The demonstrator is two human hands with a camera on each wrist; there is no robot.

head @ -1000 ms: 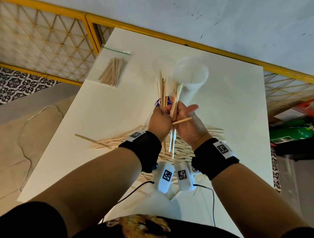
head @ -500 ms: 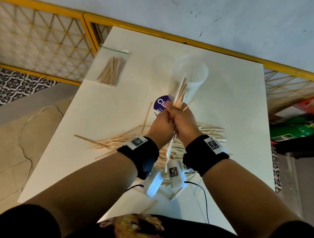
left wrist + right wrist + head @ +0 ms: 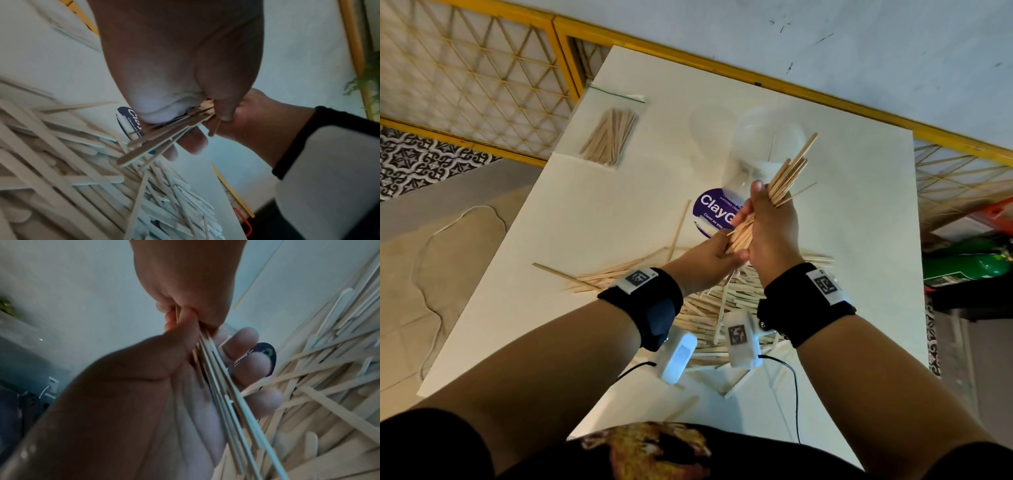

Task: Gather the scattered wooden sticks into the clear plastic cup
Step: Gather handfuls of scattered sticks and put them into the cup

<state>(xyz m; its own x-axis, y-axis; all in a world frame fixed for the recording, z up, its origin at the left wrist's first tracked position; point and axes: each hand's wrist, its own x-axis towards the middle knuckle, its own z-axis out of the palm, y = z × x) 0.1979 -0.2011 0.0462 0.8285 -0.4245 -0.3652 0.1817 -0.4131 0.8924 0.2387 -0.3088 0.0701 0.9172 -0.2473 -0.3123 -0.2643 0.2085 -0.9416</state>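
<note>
Wooden sticks [image 3: 784, 185] are gathered into a bundle held above the white tabletop [image 3: 599, 212], with the far tips fanned out up and to the right, just in front of the clear plastic cup [image 3: 763, 144]. The bundle is gripped by the right hand [image 3: 770, 233], whose fingers [image 3: 246, 344] are curled round it while the thumb is pressed along its side. The near end of the bundle is pinched by the left hand [image 3: 705, 263], its fingers closed against it from below and to the left. The cup is stood upright at the far middle of the tabletop, and a single thin stick can be seen inside it. A round purple sticker [image 3: 714, 212] is stuck to the tabletop just near the cup, partly covered by the hands. A loose heap of sticks [image 3: 709, 308] is spread across the tabletop beneath the wrists, reaching out to the left and right. At the far left corner a clear zip bag [image 3: 611, 133] with more sticks in it is laid flat. Black wristbands [image 3: 650, 301] with white camera units are worn on both wrists. The tabletop is bordered by a yellow frame with lattice panels [image 3: 482, 78], a grey wall is seen beyond it, patterned floor tiles lie at the left, and a green cylinder [image 3: 969, 267] lies at the right.
</note>
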